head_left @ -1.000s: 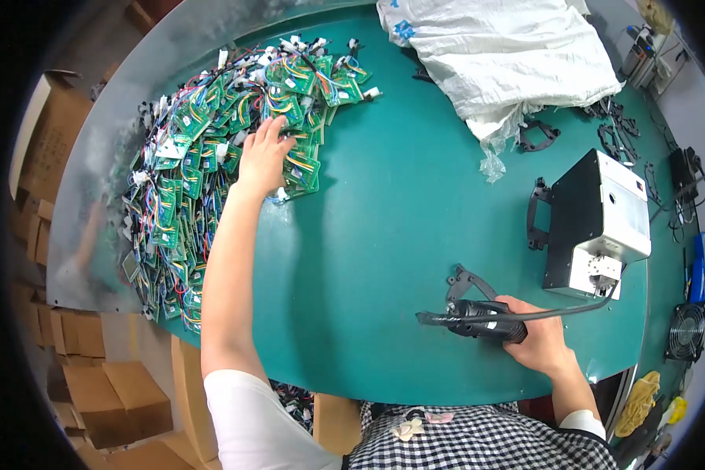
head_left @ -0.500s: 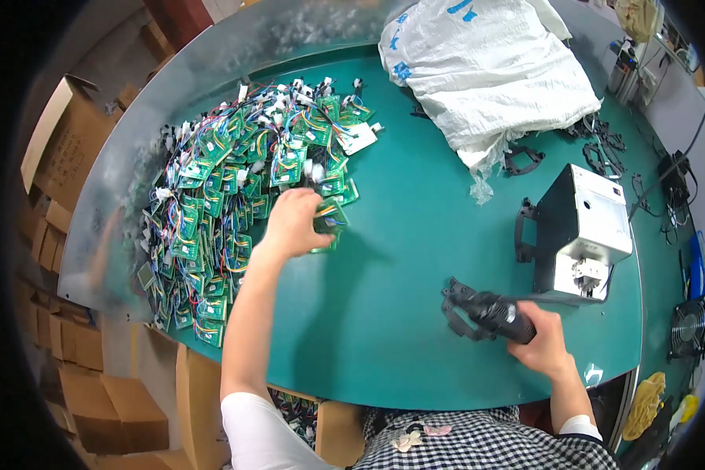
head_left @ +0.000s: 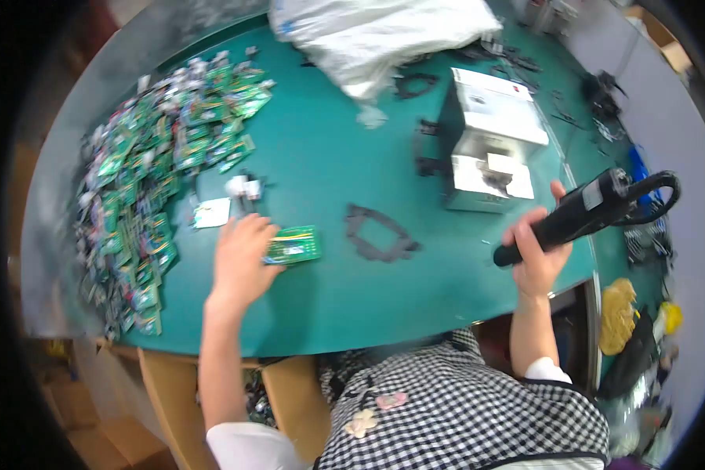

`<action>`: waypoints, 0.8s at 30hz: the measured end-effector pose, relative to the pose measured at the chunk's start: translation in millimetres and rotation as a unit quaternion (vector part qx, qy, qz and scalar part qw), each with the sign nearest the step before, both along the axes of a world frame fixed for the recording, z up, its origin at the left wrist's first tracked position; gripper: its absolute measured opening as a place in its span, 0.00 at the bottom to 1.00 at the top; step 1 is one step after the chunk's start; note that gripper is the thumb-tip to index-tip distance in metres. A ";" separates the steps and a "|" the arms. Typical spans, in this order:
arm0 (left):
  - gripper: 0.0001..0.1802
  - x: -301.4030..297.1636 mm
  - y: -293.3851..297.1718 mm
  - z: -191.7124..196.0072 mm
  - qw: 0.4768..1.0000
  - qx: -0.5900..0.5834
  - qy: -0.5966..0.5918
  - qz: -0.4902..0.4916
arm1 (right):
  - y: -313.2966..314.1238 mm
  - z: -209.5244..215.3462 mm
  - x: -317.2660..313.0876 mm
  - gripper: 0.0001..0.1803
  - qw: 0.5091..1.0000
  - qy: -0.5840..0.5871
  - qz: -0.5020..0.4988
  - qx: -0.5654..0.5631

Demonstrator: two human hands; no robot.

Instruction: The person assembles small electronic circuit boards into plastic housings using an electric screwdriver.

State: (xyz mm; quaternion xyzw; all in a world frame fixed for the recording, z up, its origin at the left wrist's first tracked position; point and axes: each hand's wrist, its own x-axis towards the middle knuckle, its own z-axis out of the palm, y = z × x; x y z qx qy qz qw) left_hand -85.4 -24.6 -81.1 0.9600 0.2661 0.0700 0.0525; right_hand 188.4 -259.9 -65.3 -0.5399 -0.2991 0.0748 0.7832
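Note:
My left hand (head_left: 244, 260) is closed on a green circuit board (head_left: 295, 244), pinching its left side just above the table. Wires with white connectors (head_left: 242, 188) lie just beyond the hand. In the air at the right, my right hand (head_left: 539, 254) is wrapped around a black electric screwdriver (head_left: 579, 213) with a looped cord at its upper end. Between the two hands a black plastic frame (head_left: 352, 229) lies flat on the green table (head_left: 399, 305). A small white board (head_left: 211, 213) rests left of the circuit board.
A big heap of wired green circuit boards (head_left: 144, 176) covers the table's left side. A white sack (head_left: 384, 39) lies at the back. A black and white box-shaped machine (head_left: 493, 141) stands at the right, near more black frames (head_left: 416, 85). Cardboard boxes (head_left: 293, 399) sit below the front edge.
My left hand has brought the circuit board away from the heap toward me. The right hand has raised the screwdriver, and the black frame now lies apart from it. The view has shifted.

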 end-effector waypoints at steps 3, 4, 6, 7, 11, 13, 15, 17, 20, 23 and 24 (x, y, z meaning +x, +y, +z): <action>0.31 -6.3 1.4 8.2 0.994 0.015 -0.108 0.026 | 3.4 23.7 22.0 0.40 0.986 -0.056 -0.014 0.156; 0.31 -1.9 0.2 17.0 0.983 -0.016 -0.181 0.028 | 4.8 31.0 29.2 0.40 0.986 -0.066 -0.027 0.152; 0.30 13.7 -6.4 31.3 0.982 0.014 -0.190 0.009 | 12.4 40.3 41.6 0.39 0.973 -0.090 -0.038 0.210; 0.30 23.5 -8.9 34.1 0.980 0.049 -0.195 0.000 | 16.1 40.4 50.0 0.37 0.973 -0.109 -0.040 0.198; 0.29 83.2 -34.7 10.3 0.991 0.006 -0.080 -0.103 | 34.2 29.4 60.3 0.39 0.978 -0.120 -0.020 0.168; 0.29 96.0 -46.2 -7.7 0.991 0.000 -0.059 -0.120 | 36.4 26.4 57.9 0.34 0.982 -0.119 0.018 0.143; 0.30 105.8 -57.4 -19.9 0.994 0.008 -0.064 -0.090 | 34.5 15.7 71.7 0.40 0.974 -0.214 0.052 0.056; 0.29 115.7 -86.1 -21.9 0.997 0.010 -0.077 -0.019 | 29.1 10.8 85.0 0.42 0.964 -0.236 0.115 0.035; 0.29 129.8 -115.0 -21.8 0.997 -0.004 -0.074 0.033 | 37.6 23.0 86.9 0.47 0.947 -0.185 0.260 0.037; 0.36 130.2 -110.6 -19.6 0.997 -0.013 -0.062 0.037 | 47.4 43.0 81.6 0.41 0.967 -0.134 0.215 -0.033; 0.36 127.8 -109.4 -18.9 0.998 -0.014 -0.054 0.039 | 48.1 42.3 77.9 0.40 0.978 -0.102 0.181 -0.012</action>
